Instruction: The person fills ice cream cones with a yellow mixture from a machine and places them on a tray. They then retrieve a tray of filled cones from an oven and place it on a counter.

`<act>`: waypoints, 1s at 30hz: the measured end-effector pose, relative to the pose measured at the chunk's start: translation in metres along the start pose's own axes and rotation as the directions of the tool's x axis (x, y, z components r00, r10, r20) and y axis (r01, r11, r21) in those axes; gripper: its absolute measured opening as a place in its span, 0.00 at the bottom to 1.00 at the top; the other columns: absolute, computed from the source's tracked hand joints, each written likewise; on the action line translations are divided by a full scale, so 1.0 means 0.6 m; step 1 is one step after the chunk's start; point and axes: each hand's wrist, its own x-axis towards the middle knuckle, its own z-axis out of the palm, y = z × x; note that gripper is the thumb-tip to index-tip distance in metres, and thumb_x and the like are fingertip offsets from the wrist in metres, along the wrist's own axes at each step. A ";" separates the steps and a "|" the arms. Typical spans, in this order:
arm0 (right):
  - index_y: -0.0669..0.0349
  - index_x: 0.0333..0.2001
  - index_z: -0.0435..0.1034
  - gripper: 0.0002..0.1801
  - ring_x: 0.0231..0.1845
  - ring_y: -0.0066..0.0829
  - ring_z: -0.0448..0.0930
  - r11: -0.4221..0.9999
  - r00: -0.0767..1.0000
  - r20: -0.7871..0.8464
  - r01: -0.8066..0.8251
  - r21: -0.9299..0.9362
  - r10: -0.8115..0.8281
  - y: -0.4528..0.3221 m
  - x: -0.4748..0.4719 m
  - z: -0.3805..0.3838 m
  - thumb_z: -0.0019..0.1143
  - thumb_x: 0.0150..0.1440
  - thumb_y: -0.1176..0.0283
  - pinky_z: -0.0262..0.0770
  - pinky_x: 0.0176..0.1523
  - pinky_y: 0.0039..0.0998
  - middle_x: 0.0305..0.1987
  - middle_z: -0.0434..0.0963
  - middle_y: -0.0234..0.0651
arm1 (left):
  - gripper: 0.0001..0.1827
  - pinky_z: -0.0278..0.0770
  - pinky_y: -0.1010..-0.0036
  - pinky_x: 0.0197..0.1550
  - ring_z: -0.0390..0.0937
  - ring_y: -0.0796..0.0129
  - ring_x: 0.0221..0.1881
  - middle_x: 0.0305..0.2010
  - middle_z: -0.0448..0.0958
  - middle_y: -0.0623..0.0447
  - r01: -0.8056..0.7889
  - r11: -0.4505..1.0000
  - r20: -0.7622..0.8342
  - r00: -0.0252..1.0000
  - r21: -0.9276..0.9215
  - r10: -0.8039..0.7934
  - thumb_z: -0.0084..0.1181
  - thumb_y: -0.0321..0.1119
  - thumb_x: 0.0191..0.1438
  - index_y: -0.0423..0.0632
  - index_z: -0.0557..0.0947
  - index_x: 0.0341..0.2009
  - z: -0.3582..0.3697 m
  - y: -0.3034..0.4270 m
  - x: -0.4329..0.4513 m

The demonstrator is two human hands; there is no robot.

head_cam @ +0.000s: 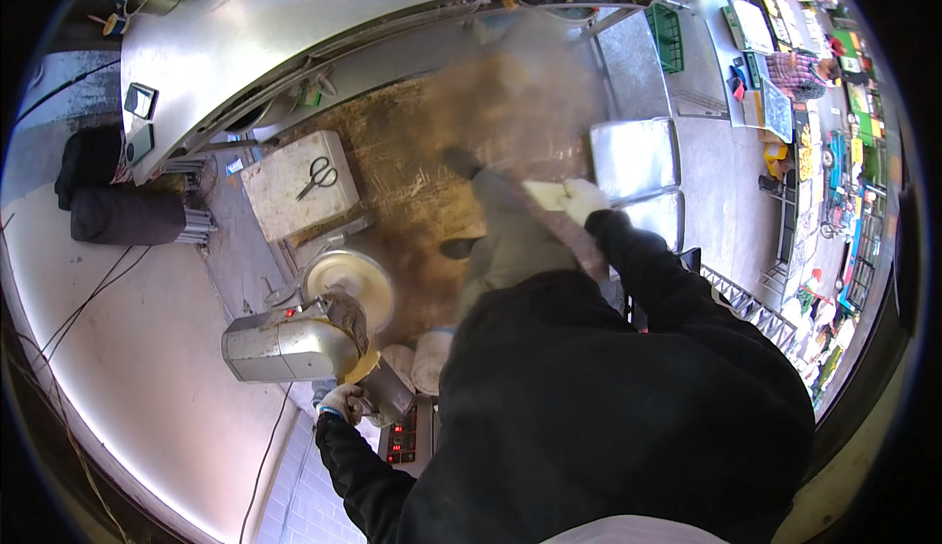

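My left hand (342,403), in a pale glove with a blue cuff edge, grips a metal container (388,389) below the mixer head. The container is tilted towards the bowl, and pale yellowish material shows at its mouth. A stand mixer (283,345) with a metal head and a small red light stands over a round metal bowl (353,279), which holds pale contents. On the right, my right hand (583,200), in a white glove, is at the edge of a flat pale item (546,194). Its fingers are too indistinct to tell whether they hold it.
Scissors (318,178) lie on a white box (283,205). A long metal table (243,36) crosses the top, with two phone-like devices at its left end. Metal lids (634,158) are at the right, near a green crate (664,38). Lit red displays (401,437) are below the container.
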 end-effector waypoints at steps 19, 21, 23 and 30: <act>0.61 0.44 0.78 0.17 0.53 0.54 0.82 0.999 0.997 -0.061 0.038 0.009 -0.037 0.003 0.017 0.019 0.60 0.60 0.59 0.77 0.57 0.50 0.46 0.83 0.51 | 0.05 0.57 0.71 0.15 0.58 0.72 0.10 0.12 0.58 0.65 -0.013 0.999 0.036 0.999 0.052 0.011 0.61 0.34 0.59 0.47 0.82 0.33 -0.014 -0.004 0.024; 0.61 0.45 0.78 0.17 0.52 0.53 0.82 1.000 0.999 -0.034 0.028 -0.001 -0.028 -0.001 0.018 0.014 0.61 0.60 0.60 0.77 0.57 0.50 0.46 0.83 0.51 | 0.05 0.56 0.71 0.14 0.58 0.71 0.10 0.11 0.58 0.65 0.011 1.000 0.065 0.998 0.025 -0.013 0.60 0.34 0.59 0.47 0.81 0.34 -0.015 -0.002 0.027; 0.61 0.45 0.78 0.17 0.52 0.53 0.83 1.000 0.999 -0.023 0.025 -0.005 -0.025 -0.005 0.018 0.009 0.61 0.59 0.60 0.78 0.57 0.50 0.46 0.84 0.51 | 0.06 0.56 0.71 0.14 0.57 0.72 0.10 0.11 0.58 0.64 0.042 0.999 0.058 0.998 -0.014 -0.041 0.60 0.34 0.59 0.46 0.81 0.34 -0.018 -0.001 0.034; 0.60 0.46 0.78 0.17 0.52 0.52 0.83 0.999 0.999 -0.020 0.043 -0.028 -0.043 -0.008 0.018 0.008 0.62 0.59 0.60 0.78 0.57 0.49 0.45 0.84 0.50 | 0.06 0.57 0.72 0.14 0.58 0.74 0.10 0.12 0.60 0.65 0.022 1.000 0.067 0.998 -0.003 -0.022 0.63 0.35 0.58 0.48 0.82 0.33 -0.029 -0.006 0.048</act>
